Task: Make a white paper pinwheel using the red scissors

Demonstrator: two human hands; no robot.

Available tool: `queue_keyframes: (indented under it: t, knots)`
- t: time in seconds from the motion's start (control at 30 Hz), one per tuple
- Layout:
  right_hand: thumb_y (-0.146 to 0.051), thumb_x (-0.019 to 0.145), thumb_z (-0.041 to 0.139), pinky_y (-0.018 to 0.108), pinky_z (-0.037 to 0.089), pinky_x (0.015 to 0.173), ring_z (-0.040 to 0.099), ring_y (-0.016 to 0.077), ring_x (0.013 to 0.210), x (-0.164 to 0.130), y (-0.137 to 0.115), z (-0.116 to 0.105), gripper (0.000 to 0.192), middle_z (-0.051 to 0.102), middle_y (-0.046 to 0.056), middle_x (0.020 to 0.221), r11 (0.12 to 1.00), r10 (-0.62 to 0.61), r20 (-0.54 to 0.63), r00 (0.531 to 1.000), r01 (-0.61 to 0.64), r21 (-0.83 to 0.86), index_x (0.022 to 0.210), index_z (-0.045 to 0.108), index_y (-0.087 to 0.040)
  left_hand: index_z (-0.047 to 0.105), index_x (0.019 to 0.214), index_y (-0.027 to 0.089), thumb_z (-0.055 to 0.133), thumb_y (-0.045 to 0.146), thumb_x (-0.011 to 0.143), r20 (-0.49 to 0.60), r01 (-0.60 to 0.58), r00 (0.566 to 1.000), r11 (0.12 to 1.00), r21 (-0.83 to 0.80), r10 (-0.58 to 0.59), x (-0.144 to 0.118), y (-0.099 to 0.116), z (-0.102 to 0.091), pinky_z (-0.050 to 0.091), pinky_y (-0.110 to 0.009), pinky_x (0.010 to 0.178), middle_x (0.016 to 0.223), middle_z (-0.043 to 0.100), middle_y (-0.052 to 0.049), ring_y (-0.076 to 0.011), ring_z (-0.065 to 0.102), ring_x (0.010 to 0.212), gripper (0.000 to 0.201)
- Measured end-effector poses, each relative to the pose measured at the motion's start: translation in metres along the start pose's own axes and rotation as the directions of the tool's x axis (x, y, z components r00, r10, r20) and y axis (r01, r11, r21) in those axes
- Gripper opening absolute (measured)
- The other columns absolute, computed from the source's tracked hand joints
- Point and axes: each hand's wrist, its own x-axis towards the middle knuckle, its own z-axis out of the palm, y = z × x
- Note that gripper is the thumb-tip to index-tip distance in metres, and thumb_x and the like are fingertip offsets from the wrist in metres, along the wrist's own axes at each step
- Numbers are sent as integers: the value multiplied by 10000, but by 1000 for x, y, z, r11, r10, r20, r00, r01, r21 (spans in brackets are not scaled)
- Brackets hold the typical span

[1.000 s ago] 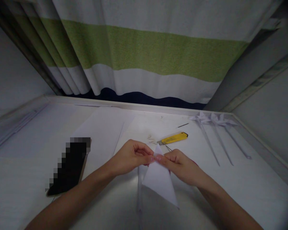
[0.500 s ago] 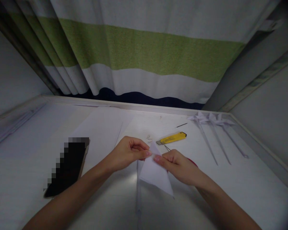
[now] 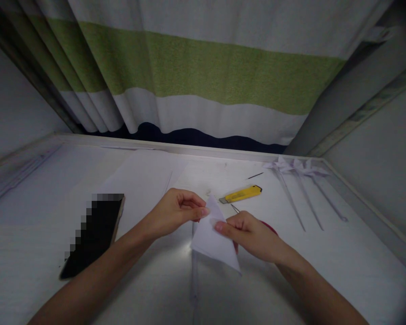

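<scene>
Both hands, left (image 3: 176, 212) and right (image 3: 248, 232), pinch the folded paper (image 3: 213, 239) above the bench (image 3: 325, 266); it has tilted leftward and sunk slightly, its fold being worked.

The phone (image 3: 94, 234) is pixelated over, and a red object (image 3: 269, 229) lies mostly hidden behind the right hand (image 3: 253, 234).

The folded sheet (image 3: 214, 239) is thin white paper, matt and smooth. The knife (image 3: 240, 194) has a yellow plastic casing with a slight sheen. The phone (image 3: 94, 234) shows a glossy black face. The curtain (image 3: 203, 76) is woven cloth — coarse and matt. The pinwheels (image 3: 296, 169) are matt white paper; the table (image 3: 325, 271) is a pale, dull surface.
</scene>
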Motion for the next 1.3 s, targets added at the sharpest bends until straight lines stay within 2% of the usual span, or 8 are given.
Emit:
queue_keyframes:
  t: [0.2,0.3,0.43,0.57,0.7,0.9,1.1,1.3]
  knots:
    - [-533,783,371,185,275,378,387,53,356,0,1,-1,520,469,-24,404,999,7,-1,1000,-7,-40,462,492,-142,608,635,112,708,185,552,-8,8,1000,1000,-19,-8,3,-1,-1,419,-168,516,534,595,31,-59,526,499,149]
    - [-534,783,369,184,271,371,384,54,351,-1,0,-2,521,471,-21,400,999,16,23,1000,-15,-46,488,534,-137,608,639,115,697,178,567,-23,3,1000,1000,-25,-4,3,1,-3,422,-165,522,547,605,30,-58,535,511,131]
    - [-530,779,378,183,270,349,371,52,341,-3,-4,-2,501,590,22,495,1000,11,61,998,-10,-17,589,613,-131,613,640,122,694,178,573,-75,-21,997,1000,8,21,2,6,-9,432,-176,541,553,609,30,-69,544,529,120]
    - [-524,776,387,173,286,342,376,47,334,-2,-9,-2,494,654,54,579,999,29,56,998,-30,12,585,616,-129,617,636,127,696,168,566,-91,-36,995,997,64,41,1,10,-13,434,-176,536,537,606,37,-71,545,519,114]
    - [-513,766,420,166,287,342,371,42,337,-3,-7,-3,473,651,47,575,1000,31,77,997,-31,-7,618,648,-125,615,642,128,690,173,572,-118,-57,991,993,103,69,1,10,-15,428,-168,524,540,608,39,-69,547,516,112]
    - [-524,769,405,167,216,320,292,29,306,-3,-4,-7,516,587,21,450,996,40,71,997,-34,-80,594,656,-108,610,627,129,693,153,556,-125,-70,989,994,86,80,1,11,-17,419,-155,506,531,604,43,-63,543,504,112]
    - [-515,781,389,172,224,322,314,34,311,-4,-9,-5,511,632,43,513,996,50,78,996,-45,-71,595,649,-116,614,625,145,687,167,578,-144,-116,981,988,103,131,0,11,-23,426,-155,517,542,599,51,-58,538,506,90]
    - [-506,778,406,184,200,334,276,38,327,-5,-7,-5,487,595,22,470,996,45,53,998,-40,-78,577,625,-121,609,631,145,690,169,581,-150,-112,980,988,107,127,-1,12,-27,429,-145,526,552,608,51,-58,547,524,98]
